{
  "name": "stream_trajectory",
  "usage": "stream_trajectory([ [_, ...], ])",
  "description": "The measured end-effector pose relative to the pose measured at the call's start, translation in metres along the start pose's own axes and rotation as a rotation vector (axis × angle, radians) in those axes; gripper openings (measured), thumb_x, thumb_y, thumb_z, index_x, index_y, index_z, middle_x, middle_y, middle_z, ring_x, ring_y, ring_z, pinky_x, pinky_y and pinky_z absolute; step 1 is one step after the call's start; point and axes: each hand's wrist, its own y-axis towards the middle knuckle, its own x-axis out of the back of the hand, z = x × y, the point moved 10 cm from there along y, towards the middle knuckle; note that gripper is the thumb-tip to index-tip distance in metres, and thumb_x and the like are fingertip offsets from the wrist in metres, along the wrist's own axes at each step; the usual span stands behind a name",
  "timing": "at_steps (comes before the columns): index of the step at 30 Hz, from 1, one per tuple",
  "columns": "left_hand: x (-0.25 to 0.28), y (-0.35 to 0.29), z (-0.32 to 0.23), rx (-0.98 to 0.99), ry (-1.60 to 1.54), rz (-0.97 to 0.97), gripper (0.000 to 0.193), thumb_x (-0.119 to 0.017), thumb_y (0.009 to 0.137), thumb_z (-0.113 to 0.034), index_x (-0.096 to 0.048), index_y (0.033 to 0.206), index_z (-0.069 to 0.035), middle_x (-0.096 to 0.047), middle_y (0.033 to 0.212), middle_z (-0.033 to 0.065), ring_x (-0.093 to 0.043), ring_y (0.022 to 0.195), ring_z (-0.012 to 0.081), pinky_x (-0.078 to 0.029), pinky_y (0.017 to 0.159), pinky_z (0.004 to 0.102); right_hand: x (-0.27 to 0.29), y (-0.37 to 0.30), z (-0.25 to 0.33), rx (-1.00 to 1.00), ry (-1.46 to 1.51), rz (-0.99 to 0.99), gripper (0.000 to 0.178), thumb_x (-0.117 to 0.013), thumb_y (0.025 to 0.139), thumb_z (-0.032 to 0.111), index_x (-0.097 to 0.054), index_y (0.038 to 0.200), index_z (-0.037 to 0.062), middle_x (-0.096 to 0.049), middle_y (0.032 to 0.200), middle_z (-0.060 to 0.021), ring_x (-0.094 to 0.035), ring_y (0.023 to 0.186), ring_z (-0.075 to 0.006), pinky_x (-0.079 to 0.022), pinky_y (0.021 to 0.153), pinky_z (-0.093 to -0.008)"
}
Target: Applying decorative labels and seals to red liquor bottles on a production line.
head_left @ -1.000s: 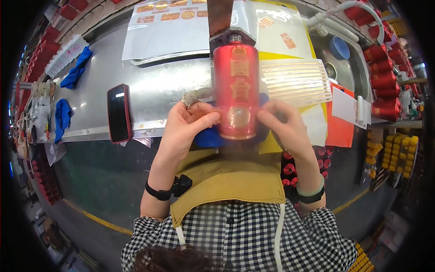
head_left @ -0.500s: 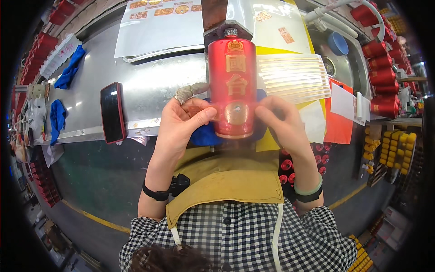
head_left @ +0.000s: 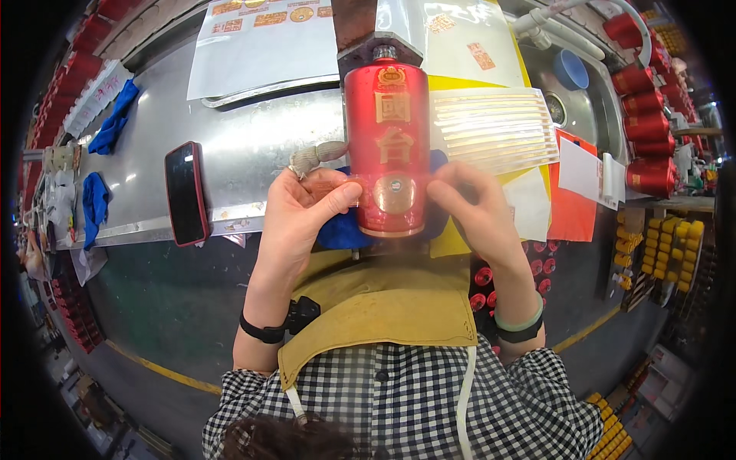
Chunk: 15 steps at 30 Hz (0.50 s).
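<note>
bottle (head_left: 387, 146): red, glossy, cylindrical, with gold characters down its front and a round gold seal low on the body
cap: small and dark, at the 12 o'clock end
pose: lying lengthwise, neck toward 12 o'clock, base toward 6 o'clock
place: centre of the view, over a blue cloth (head_left: 341, 230) on the metal bench
grip: pinched at its lower end from 9 and 3 o'clock

One large red bottle (head_left: 388, 146), centre; one black phone (head_left: 186, 192), left; two blue cloths (head_left: 113, 118) (head_left: 95, 208), far left; five red bottles (head_left: 642, 115), right; one ribbed clear sheet (head_left: 494, 129); one blue cup (head_left: 571, 69), far right.
</note>
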Motion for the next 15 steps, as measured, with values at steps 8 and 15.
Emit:
stream_trajectory([
  [8, -0.0019, -0.0002, -0.0018, 0.018, 0.011, 0.005, 0.062, -0.082, 0.088, -0.008, -0.053, 0.143, 0.000, -0.070, 0.098, 0.0027, -0.065, 0.091, 0.0116, -0.049, 0.079, 0.0260, 0.0012, 0.0000, -0.0022, -0.011, -0.022, -0.017, 0.022, -0.073, 0.098, 0.021, -0.071, 0.098, -0.0018, -0.067, 0.089, 0.0004, -0.057, 0.088, -0.0074, -0.047, 0.082, -0.0247],
  [15, -0.0016, -0.0004, 0.0000, 0.011, -0.006, 0.017, 0.063, -0.082, 0.088, -0.008, -0.053, 0.143, 0.000, -0.070, 0.097, 0.0028, -0.064, 0.091, 0.0114, -0.049, 0.079, 0.0260, 0.0005, -0.0004, -0.0037, -0.005, 0.001, -0.024, 0.022, -0.073, 0.097, 0.020, -0.070, 0.096, -0.0018, -0.067, 0.089, 0.0005, -0.057, 0.088, -0.0074, -0.047, 0.082, -0.0247],
])
